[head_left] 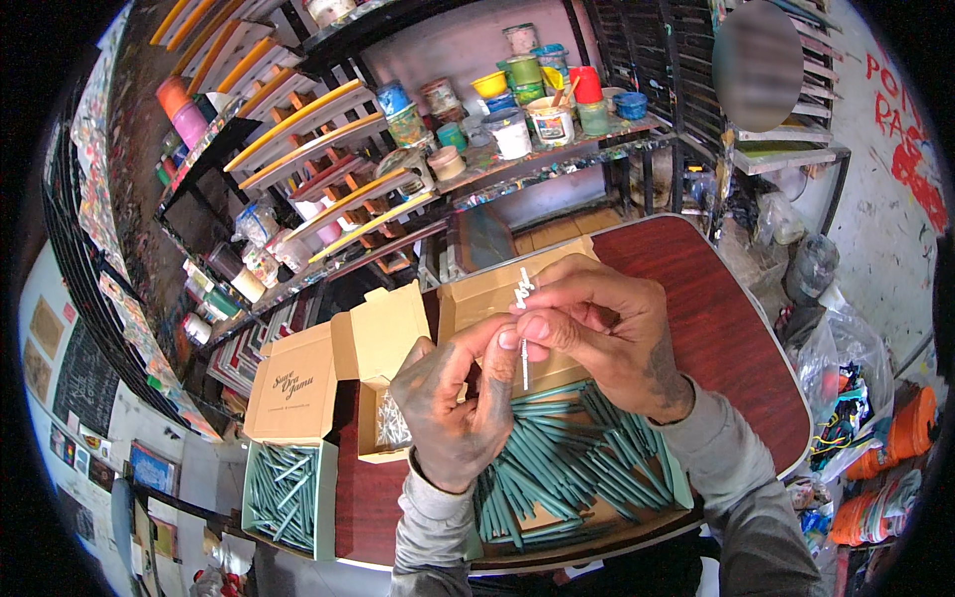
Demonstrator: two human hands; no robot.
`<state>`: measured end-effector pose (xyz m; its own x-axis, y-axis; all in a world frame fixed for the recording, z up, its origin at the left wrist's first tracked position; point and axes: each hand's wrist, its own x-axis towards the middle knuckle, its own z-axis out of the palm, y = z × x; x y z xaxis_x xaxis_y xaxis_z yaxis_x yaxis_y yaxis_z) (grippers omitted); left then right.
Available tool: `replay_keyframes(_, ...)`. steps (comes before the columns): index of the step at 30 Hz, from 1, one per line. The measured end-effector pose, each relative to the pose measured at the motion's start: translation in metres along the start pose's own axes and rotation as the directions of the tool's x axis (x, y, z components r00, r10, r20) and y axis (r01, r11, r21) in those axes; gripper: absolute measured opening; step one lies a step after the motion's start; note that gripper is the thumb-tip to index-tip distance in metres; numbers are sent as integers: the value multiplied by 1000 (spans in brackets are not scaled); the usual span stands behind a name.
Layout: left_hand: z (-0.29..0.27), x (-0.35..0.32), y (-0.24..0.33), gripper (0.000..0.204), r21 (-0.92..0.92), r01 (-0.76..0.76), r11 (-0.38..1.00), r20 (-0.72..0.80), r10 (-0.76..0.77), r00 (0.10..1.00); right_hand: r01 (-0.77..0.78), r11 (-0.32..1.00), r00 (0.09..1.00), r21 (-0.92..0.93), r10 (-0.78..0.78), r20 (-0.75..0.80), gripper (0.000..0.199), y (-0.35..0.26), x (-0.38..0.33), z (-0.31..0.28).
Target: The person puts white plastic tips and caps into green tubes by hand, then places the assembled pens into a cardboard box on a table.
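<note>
Over the big open cardboard box, both my hands meet around a thin white stick [525,372] with a curly, script-like top, held upright. My right hand [625,333] pinches its upper part between thumb and fingers. From the other side, my left hand [453,403] closes its thumb and fingertips on the middle. Many slim dull-green sticks, perhaps pens [557,463], lie loose in the large box [679,478] below. Just left of my left hand, a small cardboard box [366,423] contains little white pieces [392,420]. Farther left, a lidded box [326,497] is filled with similar green sticks [282,495].
The boxes stand on a dark red-brown table [731,328] with a pale rim. Behind it, a shelf [557,149] carries paint cans and tubs. Yellow-edged frames [298,124] are racked at upper left. Plastic bags [846,368] and orange containers [900,433] sit at the right.
</note>
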<state>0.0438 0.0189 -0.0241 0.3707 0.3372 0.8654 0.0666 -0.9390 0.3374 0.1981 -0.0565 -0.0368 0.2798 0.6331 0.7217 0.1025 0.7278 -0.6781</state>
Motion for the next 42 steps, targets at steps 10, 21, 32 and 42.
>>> replay_keyframes(10,-4,-7,-15,14,-149,266,952,430,-180,885,364,821,905,-440,-423,-41,13,21,7,-14)
replay_keyframes(21,52,-107,-54,25,8,-141,990,794,80,603,514,616,840,-597,-501,206,14,-14,30,-82)
replay_keyframes(32,40,-97,-58,19,-345,725,596,513,-526,678,-42,997,993,-62,48,103,19,-6,25,-67)
replay_keyframes(42,-2,-73,6,23,-614,439,656,-34,-577,816,148,989,986,-12,-148,-73,17,21,2,3)
